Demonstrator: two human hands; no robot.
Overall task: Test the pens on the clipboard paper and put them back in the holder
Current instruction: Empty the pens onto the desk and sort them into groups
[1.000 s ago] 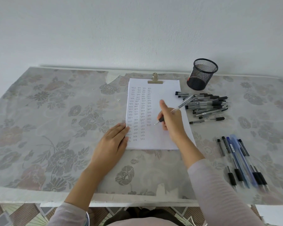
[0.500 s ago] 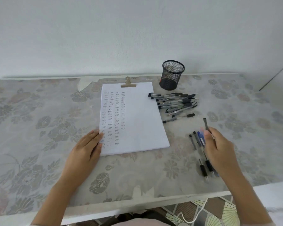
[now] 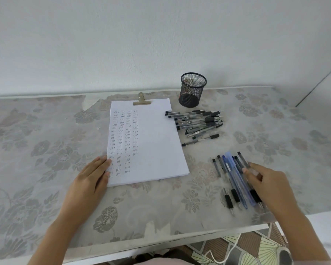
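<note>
White paper (image 3: 157, 142) with columns of small test marks lies under a brass clip (image 3: 141, 101). My left hand (image 3: 90, 180) rests flat on the sheet's lower left corner. The black mesh holder (image 3: 192, 90) stands behind the paper's right corner and looks empty. In front of it lies a pile of black pens (image 3: 197, 121). Nearer me on the right, a row of pens (image 3: 233, 176), some blue, lies on the cloth. My right hand (image 3: 269, 186) is at the row's right end, its fingertips on a dark pen (image 3: 243, 159) lying level with the others.
A floral cloth (image 3: 46, 150) covers the table, which meets a white wall at the back. The table's front edge (image 3: 161, 243) is close to my body. A white cable (image 3: 227, 253) lies on the patterned floor below right.
My right hand stopped writing on the paper, carried the pen right and brought it down to the near row. My view swung right. My left hand stayed on the paper.
</note>
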